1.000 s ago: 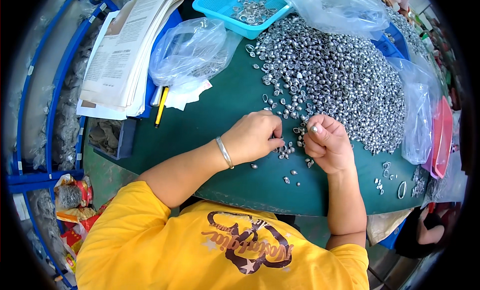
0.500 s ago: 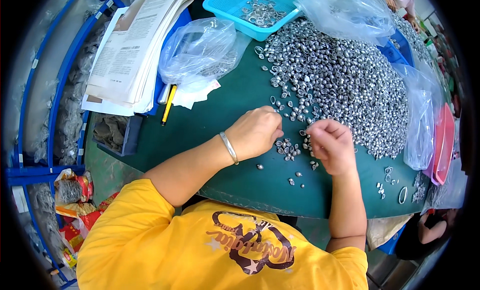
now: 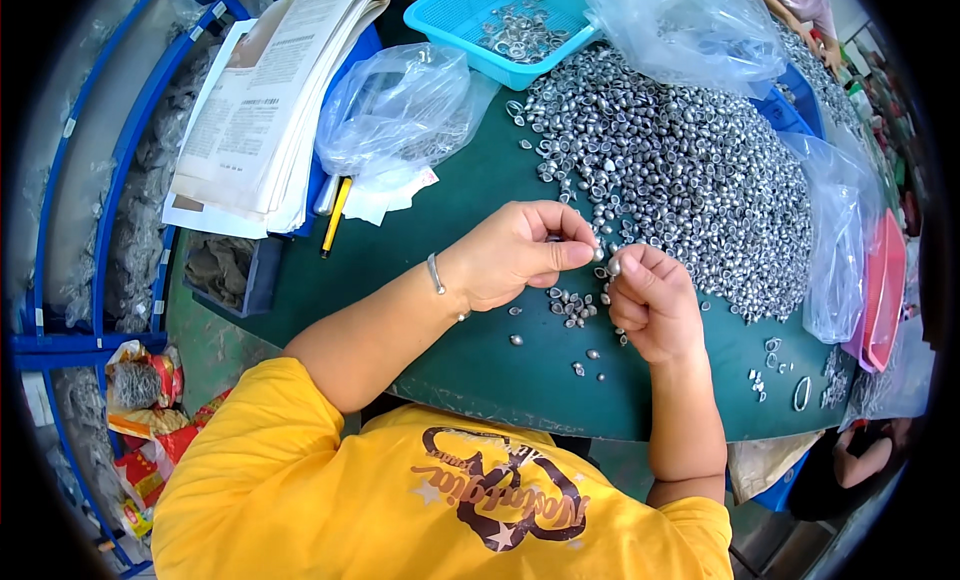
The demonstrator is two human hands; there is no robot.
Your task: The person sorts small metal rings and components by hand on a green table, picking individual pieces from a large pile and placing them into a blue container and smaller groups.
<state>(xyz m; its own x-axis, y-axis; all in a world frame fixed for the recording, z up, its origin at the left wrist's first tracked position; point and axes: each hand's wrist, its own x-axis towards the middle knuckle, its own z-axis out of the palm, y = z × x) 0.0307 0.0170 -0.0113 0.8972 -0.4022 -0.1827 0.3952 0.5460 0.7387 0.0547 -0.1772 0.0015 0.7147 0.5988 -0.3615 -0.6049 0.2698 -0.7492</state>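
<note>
Shining — silvery bead [image 3: 614, 267]; rounded

Blue-framed shelving [image 3: 90, 345] along the left, green floor [image 3: 205, 342] beside it, dark green table [image 3: 330, 280] with scuffed near edge, bright lighting.

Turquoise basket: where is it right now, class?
In the head view, the turquoise basket sits top centre, between a clear plastic bag at lower left and the silvery heap at lower right.
</note>
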